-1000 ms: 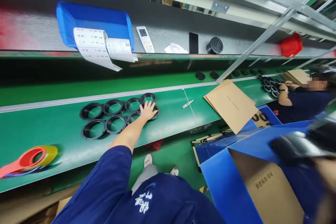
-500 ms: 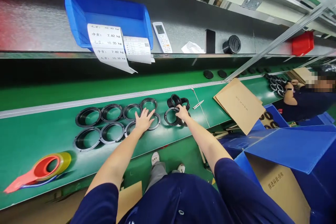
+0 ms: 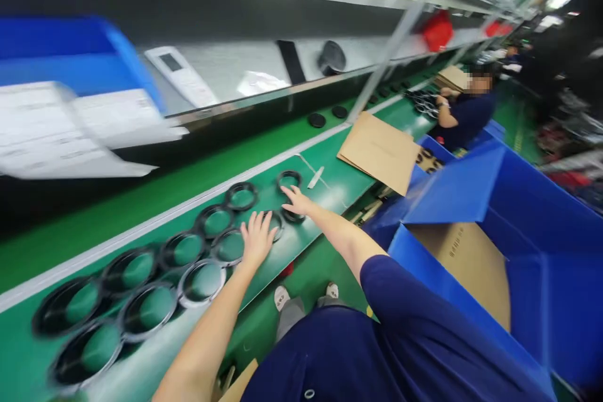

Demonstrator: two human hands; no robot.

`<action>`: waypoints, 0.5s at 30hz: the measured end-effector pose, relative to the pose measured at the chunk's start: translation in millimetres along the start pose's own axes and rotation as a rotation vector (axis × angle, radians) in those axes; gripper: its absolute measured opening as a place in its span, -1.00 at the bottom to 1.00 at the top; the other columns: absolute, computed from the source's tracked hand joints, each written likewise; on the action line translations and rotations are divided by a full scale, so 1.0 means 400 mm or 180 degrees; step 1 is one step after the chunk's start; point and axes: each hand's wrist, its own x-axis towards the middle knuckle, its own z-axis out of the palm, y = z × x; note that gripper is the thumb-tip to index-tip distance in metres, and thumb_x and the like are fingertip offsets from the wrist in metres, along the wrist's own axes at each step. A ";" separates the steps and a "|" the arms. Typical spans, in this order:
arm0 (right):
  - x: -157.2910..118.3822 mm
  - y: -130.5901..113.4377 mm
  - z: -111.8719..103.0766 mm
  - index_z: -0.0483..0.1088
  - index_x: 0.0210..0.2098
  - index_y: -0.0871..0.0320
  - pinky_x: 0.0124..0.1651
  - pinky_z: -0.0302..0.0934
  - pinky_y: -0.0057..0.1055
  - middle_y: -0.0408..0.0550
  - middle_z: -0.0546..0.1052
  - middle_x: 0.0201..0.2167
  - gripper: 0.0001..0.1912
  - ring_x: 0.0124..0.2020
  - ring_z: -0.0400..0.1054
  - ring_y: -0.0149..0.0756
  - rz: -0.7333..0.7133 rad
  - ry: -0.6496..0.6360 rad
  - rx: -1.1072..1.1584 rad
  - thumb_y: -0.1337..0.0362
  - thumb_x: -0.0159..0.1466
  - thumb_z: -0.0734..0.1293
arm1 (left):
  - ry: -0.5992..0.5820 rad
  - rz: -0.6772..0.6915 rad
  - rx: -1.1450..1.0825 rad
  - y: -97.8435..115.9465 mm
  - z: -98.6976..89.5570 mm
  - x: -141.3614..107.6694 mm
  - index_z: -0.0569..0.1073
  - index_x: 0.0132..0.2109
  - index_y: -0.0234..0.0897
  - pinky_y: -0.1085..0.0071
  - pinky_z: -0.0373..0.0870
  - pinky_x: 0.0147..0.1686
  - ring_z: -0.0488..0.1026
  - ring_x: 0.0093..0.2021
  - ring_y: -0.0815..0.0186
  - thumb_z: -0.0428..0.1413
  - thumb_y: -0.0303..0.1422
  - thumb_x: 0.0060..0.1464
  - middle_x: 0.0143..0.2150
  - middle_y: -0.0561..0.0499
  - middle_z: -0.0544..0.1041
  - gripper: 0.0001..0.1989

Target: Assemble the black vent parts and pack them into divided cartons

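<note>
Two rows of black plastic rings (image 3: 201, 282) lie along the green work surface. My left hand (image 3: 257, 240) rests at the right end of the front row, its fingers spread over the edge of a black ring (image 3: 277, 226) that it partly covers. To the right, my right hand (image 3: 298, 202) has its fingers apart between two more rings. One black ring (image 3: 288, 174) lies just behind its fingertips, and a darker ring (image 3: 294, 217) sits partly under the hand. Whether the right fingers touch either ring is blurred.
A white-handled blade-like tool (image 3: 316, 177) and cardboard sheets (image 3: 379, 149) lie to the right. A large blue box (image 3: 447, 188) stands open beside me. Above is a shelf with a blue bin (image 3: 51, 50), remote control (image 3: 181, 77) and phone (image 3: 291, 61). A co-worker (image 3: 471, 110) sits farther along.
The view has swung right. More rings have joined the rows near my left hand, and the cluster at my right hand has thinned to two. My right hand has let go of the ring it gripped.
</note>
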 end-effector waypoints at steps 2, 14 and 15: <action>-0.041 -0.017 -0.050 0.17 0.41 0.15 0.35 0.23 -0.19 0.22 0.16 0.41 -0.29 0.37 0.22 -0.05 -0.0204 0.0238 -0.0006 0.22 0.35 0.44 | -0.0014 0.0114 0.0033 0.028 0.021 0.006 0.31 0.40 -0.37 -0.32 -0.03 0.34 0.08 0.46 -0.17 -0.06 -0.21 0.37 0.39 -0.38 0.31 -0.44; -0.910 0.469 -0.470 0.43 -0.06 0.17 0.09 0.34 -0.19 0.13 0.48 -0.07 -0.56 0.00 0.42 -0.17 0.1773 0.4567 -0.0339 0.27 0.55 -0.05 | -0.0565 0.2240 -0.1472 0.510 0.065 0.000 0.30 0.39 -0.22 -0.05 0.16 0.41 0.12 0.48 0.01 -0.06 -0.15 0.41 0.41 -0.21 0.32 -0.48; -0.924 0.528 -0.475 0.44 -0.03 0.20 0.10 0.33 -0.19 0.17 0.48 -0.04 -0.53 0.03 0.42 -0.14 0.2368 0.3878 -0.0285 0.30 0.53 -0.07 | -0.0815 0.2451 -0.1513 0.565 0.067 -0.019 0.30 0.40 -0.15 -0.06 0.15 0.42 0.07 0.50 0.03 -0.07 -0.17 0.41 0.46 -0.16 0.25 -0.50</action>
